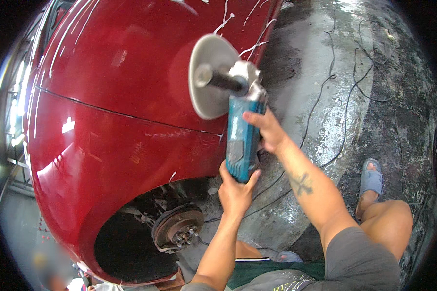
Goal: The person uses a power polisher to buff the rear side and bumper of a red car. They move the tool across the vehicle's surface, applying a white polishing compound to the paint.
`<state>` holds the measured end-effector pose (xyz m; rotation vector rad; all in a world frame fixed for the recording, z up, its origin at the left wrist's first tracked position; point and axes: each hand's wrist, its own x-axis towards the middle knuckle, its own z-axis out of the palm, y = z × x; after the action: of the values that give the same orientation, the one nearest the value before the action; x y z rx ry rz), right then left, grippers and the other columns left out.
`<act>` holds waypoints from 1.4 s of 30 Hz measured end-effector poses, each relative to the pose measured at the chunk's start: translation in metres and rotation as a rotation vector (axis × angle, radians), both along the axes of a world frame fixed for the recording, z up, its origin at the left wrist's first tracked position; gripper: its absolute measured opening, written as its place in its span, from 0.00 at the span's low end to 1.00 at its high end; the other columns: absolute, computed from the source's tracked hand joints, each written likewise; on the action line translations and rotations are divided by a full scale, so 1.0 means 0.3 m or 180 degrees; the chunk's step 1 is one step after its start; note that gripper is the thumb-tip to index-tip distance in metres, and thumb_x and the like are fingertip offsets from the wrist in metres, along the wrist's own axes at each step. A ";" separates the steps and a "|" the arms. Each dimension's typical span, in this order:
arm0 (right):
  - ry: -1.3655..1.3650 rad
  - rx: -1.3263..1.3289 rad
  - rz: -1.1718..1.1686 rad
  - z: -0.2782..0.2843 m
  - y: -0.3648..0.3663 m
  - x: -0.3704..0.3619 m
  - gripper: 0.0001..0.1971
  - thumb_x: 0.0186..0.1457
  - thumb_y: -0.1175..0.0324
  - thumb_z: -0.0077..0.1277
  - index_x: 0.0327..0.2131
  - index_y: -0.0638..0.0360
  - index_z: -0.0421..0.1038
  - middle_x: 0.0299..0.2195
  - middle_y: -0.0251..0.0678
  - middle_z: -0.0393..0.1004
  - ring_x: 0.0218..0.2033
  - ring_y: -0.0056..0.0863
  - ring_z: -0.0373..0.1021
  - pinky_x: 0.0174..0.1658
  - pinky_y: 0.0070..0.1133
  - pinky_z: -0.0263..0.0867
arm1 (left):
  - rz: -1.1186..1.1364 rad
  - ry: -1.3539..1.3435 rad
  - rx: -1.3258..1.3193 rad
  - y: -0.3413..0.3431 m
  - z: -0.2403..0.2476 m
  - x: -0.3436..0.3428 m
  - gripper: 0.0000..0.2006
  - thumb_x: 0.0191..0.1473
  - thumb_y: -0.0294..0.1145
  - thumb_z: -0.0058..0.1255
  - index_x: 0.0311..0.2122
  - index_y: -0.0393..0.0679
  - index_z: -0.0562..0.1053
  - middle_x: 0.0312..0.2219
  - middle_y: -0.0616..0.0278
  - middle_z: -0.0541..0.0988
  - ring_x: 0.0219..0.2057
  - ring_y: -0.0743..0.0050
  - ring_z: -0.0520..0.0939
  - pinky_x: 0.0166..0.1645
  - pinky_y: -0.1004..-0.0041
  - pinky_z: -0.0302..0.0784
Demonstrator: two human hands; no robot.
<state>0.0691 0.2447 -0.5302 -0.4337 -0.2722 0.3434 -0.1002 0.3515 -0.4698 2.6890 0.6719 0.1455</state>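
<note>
A blue polisher [245, 123] with a silver head is in both my hands, in front of a red car body panel [145, 68]. My right hand [269, 128] grips the side of its body, thumb across the top. Its rear end is held from below by my left hand [235, 191], fingers partly hidden. The round pale pad [206, 104] faces the panel, slightly blurred; I cannot tell whether it touches. A black side handle [221, 80] sticks out over the pad, with neither hand on it. White streaks [224, 23] of liquid lie on the panel beyond the pad.
Below the panel, the open wheel arch [126, 237] shows a rusty brake disc [178, 228]. Black cables [320, 97] trail over the wet, worn floor [296, 63] at the right. A blurred person [51, 266] is at the lower left. My sandalled foot [372, 177] rests at the right.
</note>
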 end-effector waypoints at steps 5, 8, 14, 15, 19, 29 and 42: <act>-0.0287 -0.0262 -0.0161 -0.001 -0.028 0.052 0.36 0.54 0.51 0.72 0.59 0.59 0.70 0.45 0.32 0.78 0.45 0.25 0.77 0.52 0.30 0.76 | -0.0517 -0.0441 -0.0081 0.036 -0.120 0.032 0.48 0.58 0.58 0.66 0.71 0.41 0.52 0.35 0.27 0.84 0.40 0.18 0.85 0.43 0.40 0.80; -0.0196 -0.0302 -0.0106 -0.061 0.011 -0.029 0.37 0.52 0.58 0.73 0.62 0.58 0.68 0.48 0.33 0.78 0.48 0.25 0.76 0.55 0.30 0.75 | -0.0557 -0.0522 -0.0005 0.072 -0.235 -0.056 0.49 0.59 0.53 0.67 0.71 0.41 0.48 0.32 0.27 0.83 0.36 0.16 0.84 0.39 0.38 0.79; -0.0465 -0.1035 0.0354 -0.208 0.124 -0.298 0.50 0.43 0.65 0.80 0.68 0.60 0.62 0.60 0.38 0.74 0.62 0.31 0.69 0.69 0.34 0.63 | -0.0353 -0.0700 -0.0509 0.148 -0.467 -0.398 0.49 0.59 0.47 0.67 0.70 0.37 0.46 0.42 0.23 0.80 0.46 0.16 0.82 0.50 0.40 0.76; -0.0606 -0.1139 0.0230 -0.188 0.128 -0.340 0.54 0.42 0.63 0.81 0.70 0.61 0.59 0.63 0.39 0.71 0.65 0.32 0.66 0.71 0.34 0.59 | -0.0262 -0.0672 -0.0589 0.155 -0.485 -0.460 0.49 0.59 0.46 0.68 0.70 0.36 0.46 0.42 0.24 0.80 0.46 0.16 0.83 0.50 0.41 0.77; -0.0604 -0.1141 0.0085 -0.165 0.142 -0.386 0.58 0.40 0.61 0.82 0.71 0.60 0.56 0.65 0.38 0.69 0.67 0.31 0.64 0.73 0.34 0.55 | -0.0038 -0.0544 -0.0363 0.171 -0.502 -0.520 0.50 0.58 0.47 0.68 0.70 0.36 0.46 0.43 0.24 0.80 0.46 0.16 0.82 0.51 0.41 0.77; -0.0042 -0.0386 -0.0229 -0.099 -0.055 0.153 0.32 0.56 0.57 0.72 0.59 0.58 0.71 0.44 0.31 0.80 0.42 0.26 0.79 0.51 0.31 0.78 | -0.0505 -0.0268 -0.0328 0.002 -0.162 0.126 0.46 0.58 0.56 0.66 0.71 0.45 0.55 0.38 0.26 0.84 0.43 0.19 0.84 0.47 0.41 0.79; 0.0384 0.0056 0.0371 -0.198 0.109 -0.164 0.41 0.48 0.59 0.77 0.64 0.54 0.67 0.52 0.30 0.76 0.55 0.26 0.72 0.64 0.32 0.68 | -0.0104 -0.0035 -0.0068 0.158 -0.226 -0.175 0.52 0.49 0.48 0.77 0.71 0.41 0.57 0.43 0.30 0.84 0.47 0.28 0.86 0.53 0.50 0.81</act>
<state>0.0199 0.2774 -0.5896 -0.3792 -0.1830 0.4791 -0.1528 0.3988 -0.5376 2.6752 0.6225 0.1438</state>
